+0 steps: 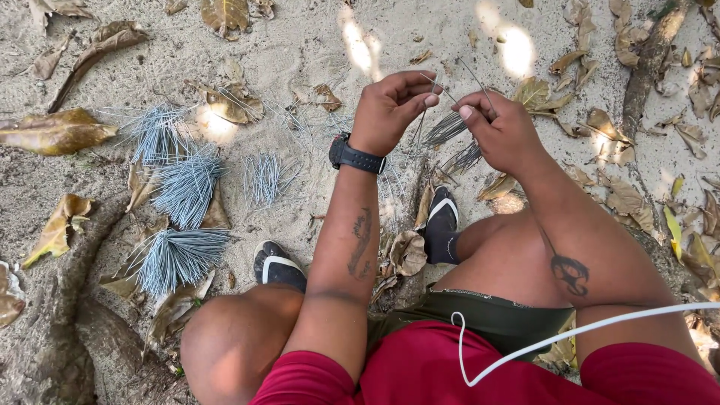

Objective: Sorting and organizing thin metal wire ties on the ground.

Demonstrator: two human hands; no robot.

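Note:
My left hand (391,105), with a black watch on its wrist, pinches a thin grey wire (444,91) between thumb and forefinger. My right hand (501,129) grips a small bundle of the same thin wires (448,129), whose ends fan out to the left and below it. The two hands sit close together above sandy ground. Bundles of grey wires (180,187) lie on the sand to the left, tied so their ends splay out, and a looser group of short wires (264,178) rests beside them.
I sit low with bare knees apart and black sandals (279,264) on the sand. Dry brown leaves (54,132) lie scattered all around. Tree roots (75,322) run at the lower left. A white cable (570,334) crosses my red shirt.

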